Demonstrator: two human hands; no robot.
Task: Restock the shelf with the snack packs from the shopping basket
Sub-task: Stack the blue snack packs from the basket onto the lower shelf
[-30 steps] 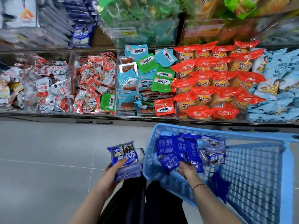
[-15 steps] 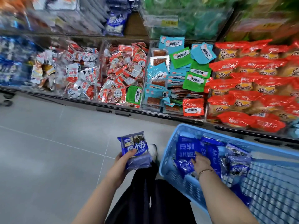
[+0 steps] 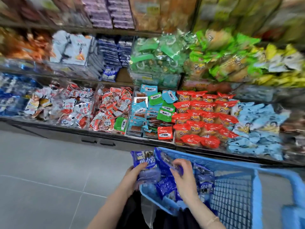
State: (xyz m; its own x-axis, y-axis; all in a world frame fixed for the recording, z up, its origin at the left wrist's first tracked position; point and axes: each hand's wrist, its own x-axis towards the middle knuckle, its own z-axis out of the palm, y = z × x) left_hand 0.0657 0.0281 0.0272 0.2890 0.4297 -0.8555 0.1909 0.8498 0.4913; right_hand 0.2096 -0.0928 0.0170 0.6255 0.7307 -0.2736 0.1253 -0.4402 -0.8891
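Snack packs in dark blue wrappers lie heaped at the left end of the blue shopping basket. Over that heap the right hand has its fingers curled round one blurred blue pack. Just outside the basket's left edge, the left hand grips a small stack of the same packs, thumb on top. Beyond the far rim stands the shelf, with matching packs on its middle tier.

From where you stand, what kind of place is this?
Probably a shop's snack aisle: crowded shelves, rows of red packs, and a blue shopping basket holding blue snack packs.
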